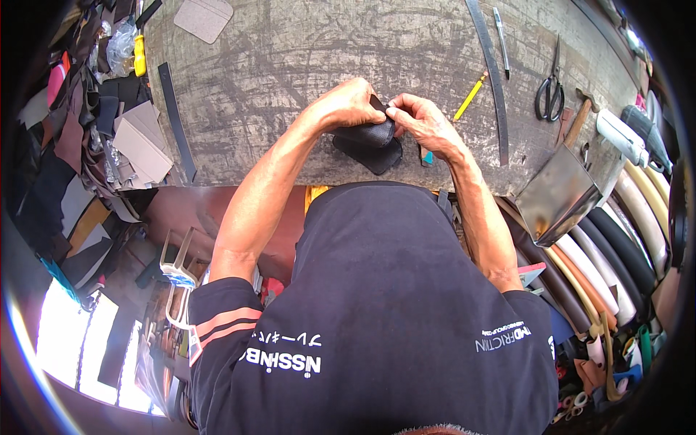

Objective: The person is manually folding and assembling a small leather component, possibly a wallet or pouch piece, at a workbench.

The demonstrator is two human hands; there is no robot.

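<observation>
My left hand (351,105) grips a black leather piece (368,135) near the table's front edge, thumb and fingers closed on its upper part. From the right, my right hand (426,125) pinches the piece's upper right edge with thumb and forefinger. The leather is curved over on itself there. Below it lies a rounded black flap (375,155); whether it belongs to the same piece I cannot tell. Anything thin between my fingertips is too small to make out. A small teal-and-dark object (426,156) rests just beneath my right hand.
The scratched worktable (283,54) carries a yellow pencil (470,97), a long dark strip (491,80), a pen (502,43), scissors (551,87) and a hammer (582,119). Another strip (177,123) and a screwdriver (139,54) lie left, beside piled scraps (69,141). Material rolls (609,246) stand right.
</observation>
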